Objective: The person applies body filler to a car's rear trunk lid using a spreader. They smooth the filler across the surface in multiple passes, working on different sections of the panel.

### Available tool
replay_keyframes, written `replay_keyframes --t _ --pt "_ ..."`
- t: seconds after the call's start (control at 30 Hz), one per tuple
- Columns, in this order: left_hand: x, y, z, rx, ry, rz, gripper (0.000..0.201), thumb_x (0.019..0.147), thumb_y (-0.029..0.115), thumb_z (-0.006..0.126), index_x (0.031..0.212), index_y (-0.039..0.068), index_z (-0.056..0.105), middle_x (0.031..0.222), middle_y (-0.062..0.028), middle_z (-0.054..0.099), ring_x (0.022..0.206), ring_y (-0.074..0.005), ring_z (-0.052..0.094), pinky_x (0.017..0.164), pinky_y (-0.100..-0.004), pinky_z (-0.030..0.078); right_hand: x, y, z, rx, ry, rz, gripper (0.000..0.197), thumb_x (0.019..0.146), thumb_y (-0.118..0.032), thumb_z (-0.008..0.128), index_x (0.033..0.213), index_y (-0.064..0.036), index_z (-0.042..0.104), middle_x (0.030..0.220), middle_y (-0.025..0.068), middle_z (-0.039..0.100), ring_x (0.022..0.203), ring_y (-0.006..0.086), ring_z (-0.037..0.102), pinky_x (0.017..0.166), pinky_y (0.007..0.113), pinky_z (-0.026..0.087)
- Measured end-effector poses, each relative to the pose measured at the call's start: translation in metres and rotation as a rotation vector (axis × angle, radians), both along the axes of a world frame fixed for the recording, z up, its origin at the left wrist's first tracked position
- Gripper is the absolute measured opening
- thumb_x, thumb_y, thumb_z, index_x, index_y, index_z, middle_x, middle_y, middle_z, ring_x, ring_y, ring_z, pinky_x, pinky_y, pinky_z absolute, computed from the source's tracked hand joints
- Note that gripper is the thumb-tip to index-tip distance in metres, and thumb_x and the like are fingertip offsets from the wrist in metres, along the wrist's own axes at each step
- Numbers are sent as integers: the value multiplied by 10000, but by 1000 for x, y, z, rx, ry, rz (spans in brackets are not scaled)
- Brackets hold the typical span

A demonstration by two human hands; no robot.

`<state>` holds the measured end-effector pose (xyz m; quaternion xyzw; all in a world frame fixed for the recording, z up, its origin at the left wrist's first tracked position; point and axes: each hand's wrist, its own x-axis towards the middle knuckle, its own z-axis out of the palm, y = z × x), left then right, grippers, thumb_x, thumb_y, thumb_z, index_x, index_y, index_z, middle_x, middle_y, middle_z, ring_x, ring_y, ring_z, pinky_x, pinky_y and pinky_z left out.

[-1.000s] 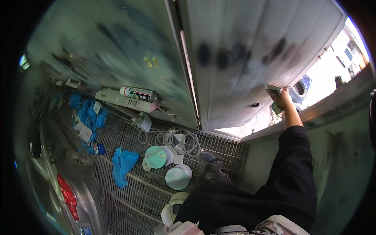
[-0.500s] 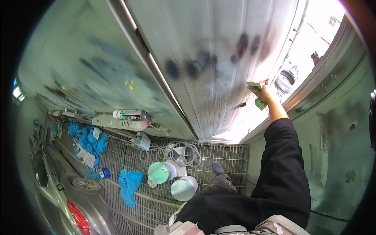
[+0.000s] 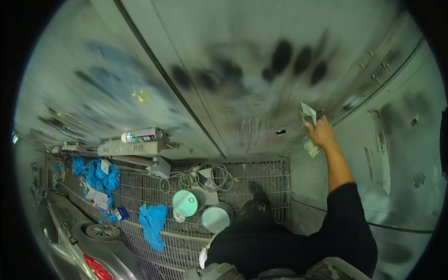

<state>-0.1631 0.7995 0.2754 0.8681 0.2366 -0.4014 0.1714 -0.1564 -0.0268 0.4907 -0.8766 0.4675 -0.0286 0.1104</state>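
My right hand (image 3: pixel 321 133) is stretched out to the right side of a grey, paint-stained door (image 3: pixel 252 112). Its fingers are closed round some folded sheets (image 3: pixel 308 112), whitish-grey with a stiff corner sticking up. From under the same hand hangs a crumpled green and yellowish piece (image 3: pixel 311 147), its kind unclear. The hand is close to the door's surface; whether it touches a handle there is hidden. A small dark hole (image 3: pixel 280 132) in the door lies left of the hand. My left hand is out of view.
On the floor grating (image 3: pixel 270 170) stand two round cans (image 3: pixel 185 203) (image 3: pixel 217 219) and a coiled hose (image 3: pixel 224 175). Blue plastic (image 3: pixel 153 224) lies left of them. A spray can (image 3: pixel 142 135) rests on a ledge along the wall. A car (image 3: pixel 79 247) stands at lower left.
The door has swung shut; the bright gap with a tyre outside is gone and the room is darker. My right hand moved with the door, still holding the sheets.
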Motion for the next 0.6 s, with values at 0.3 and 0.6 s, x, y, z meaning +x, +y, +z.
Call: replay_keyframes --t 0.3,0.6 --pt "-44 -23 -32 -105 5 50 641 917 431 634 1419 32 620 1403 -280 622 1312 -419 600 1110 -426 474 -23 14 5 -60 74 76 548 968 -457 690 1056 83 704 1186 286 635 1073 482 640 915 515 525" --pt "-187 -44 -54 -142 55 540 656 916 416 641 1433 12 608 1413 -287 615 1315 -426 597 1111 -423 474 54 92 -24 485 -8 445 470 958 -331 713 1153 94 677 965 286 740 937 425 740 843 467 552"
